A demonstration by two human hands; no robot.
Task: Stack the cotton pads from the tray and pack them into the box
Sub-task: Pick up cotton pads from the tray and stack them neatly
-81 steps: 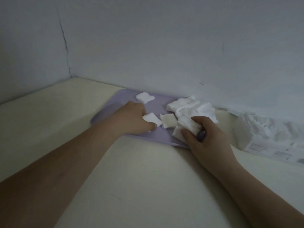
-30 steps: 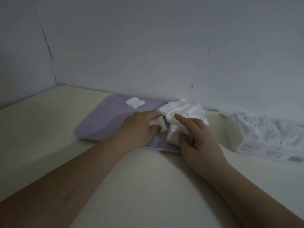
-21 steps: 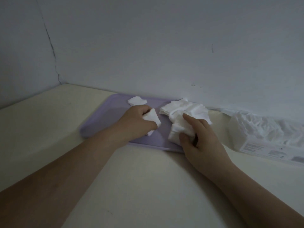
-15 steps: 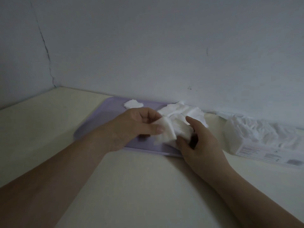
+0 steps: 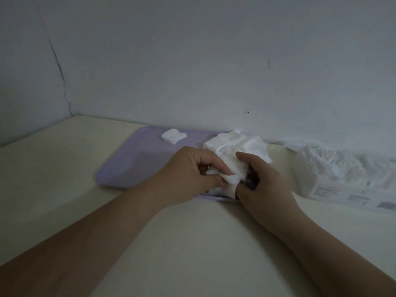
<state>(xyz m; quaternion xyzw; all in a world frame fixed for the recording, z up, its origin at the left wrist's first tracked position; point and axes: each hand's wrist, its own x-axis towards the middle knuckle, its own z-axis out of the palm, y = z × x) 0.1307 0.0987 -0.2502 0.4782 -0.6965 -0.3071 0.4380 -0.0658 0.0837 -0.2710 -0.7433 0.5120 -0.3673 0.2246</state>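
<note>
L hand (image 5: pixel 188 168) fingers pinch one cotton pad (image 5: pixel 229 180) against the stack (image 5: pixel 233 163) that R hand (image 5: pixel 264 185) fingers clasp, prob. to align edges; lone pad (image 5: pixel 173 136) lies beyond L fingers on tray (image 5: pixel 137 159).

A flat lilac tray (image 5: pixel 128 166) lies on the tabletop (image 5: pixel 192 243). One square white cotton pad (image 5: pixel 173 136) lies alone by its far edge, and a loose heap of pads (image 5: pixel 240 144) covers its right end. At the near right edge, the left hand (image 5: pixel 188 174) and right hand (image 5: pixel 261 181) pinch a small bunch of pads (image 5: pixel 232 179). The white box (image 5: pixel 342 179), its top crumpled open, lies to the right of the tray.
</note>
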